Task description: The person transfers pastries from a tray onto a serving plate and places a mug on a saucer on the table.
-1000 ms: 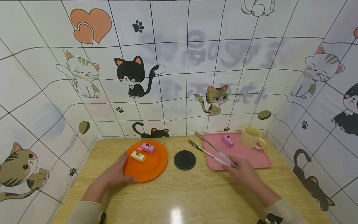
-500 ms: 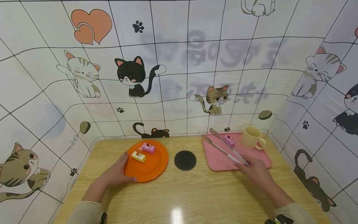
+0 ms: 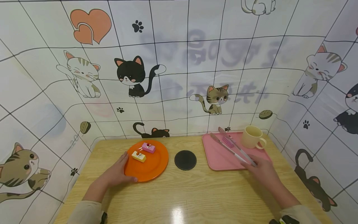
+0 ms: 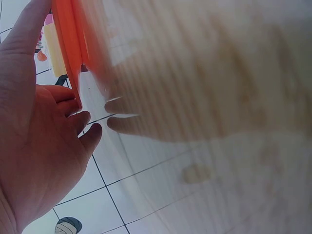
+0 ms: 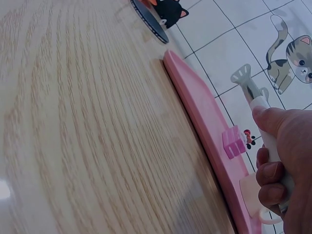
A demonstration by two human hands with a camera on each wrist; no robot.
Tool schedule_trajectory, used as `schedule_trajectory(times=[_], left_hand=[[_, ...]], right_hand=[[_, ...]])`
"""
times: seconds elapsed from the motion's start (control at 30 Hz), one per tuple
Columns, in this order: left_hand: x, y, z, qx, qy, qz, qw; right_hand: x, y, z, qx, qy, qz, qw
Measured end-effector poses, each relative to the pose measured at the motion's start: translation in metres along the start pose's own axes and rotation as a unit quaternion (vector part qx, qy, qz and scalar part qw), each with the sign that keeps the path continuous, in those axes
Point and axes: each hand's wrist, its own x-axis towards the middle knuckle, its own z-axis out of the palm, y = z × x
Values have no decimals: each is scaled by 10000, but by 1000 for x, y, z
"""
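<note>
On the table's (image 3: 179, 189) left side, the left hand (image 3: 116, 171) lies loosely spread against the orange plate (image 3: 155, 168); rightward, past a black disc (image 3: 185, 160), the right hand (image 3: 263, 169) grasps parted tongs (image 3: 242, 152) above the pink cake (image 3: 227, 142) on the pink tray (image 3: 215, 160).

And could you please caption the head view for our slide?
Left hand touching an orange plate, right hand holding tongs over a pink tray.

White walls (image 3: 170, 18) left, back, right: black grid lines (image 3: 187, 41), cartoon cats (image 3: 130, 73), paw prints (image 3: 137, 28), orange heart (image 3: 102, 23), faint lettering (image 3: 197, 56). Pale wood-grain counter (image 3: 156, 199) below, bright glare (image 3: 177, 214) near front.
</note>
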Motion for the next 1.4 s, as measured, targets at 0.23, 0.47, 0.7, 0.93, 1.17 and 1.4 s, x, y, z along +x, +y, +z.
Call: schedule_trajectory(times=[0.23,0.47,0.7,0.93,1.17,1.4], left_hand=[[0,1,0,26,-28,-3,10000],[0,1,0,88,-18,96,9999],[-2,2,0,56,1,51,10000],[-3,3,0,29,-12,49,10000],[-4,6,-3,28,-31,44,10000],[-3,5,-3,1,-73,15,10000]], right_hand=[[-1,9,-8,-28,44,99,9999],[-3,14,-11,-82,77,311,9995],[-4,18,-12,-36,26,529,9986],[-5,24,-12,-55,63,419,9991],[-7,25,-14,-98,1,459,9989],[-10,28,-14,-140,-4,470,9988]])
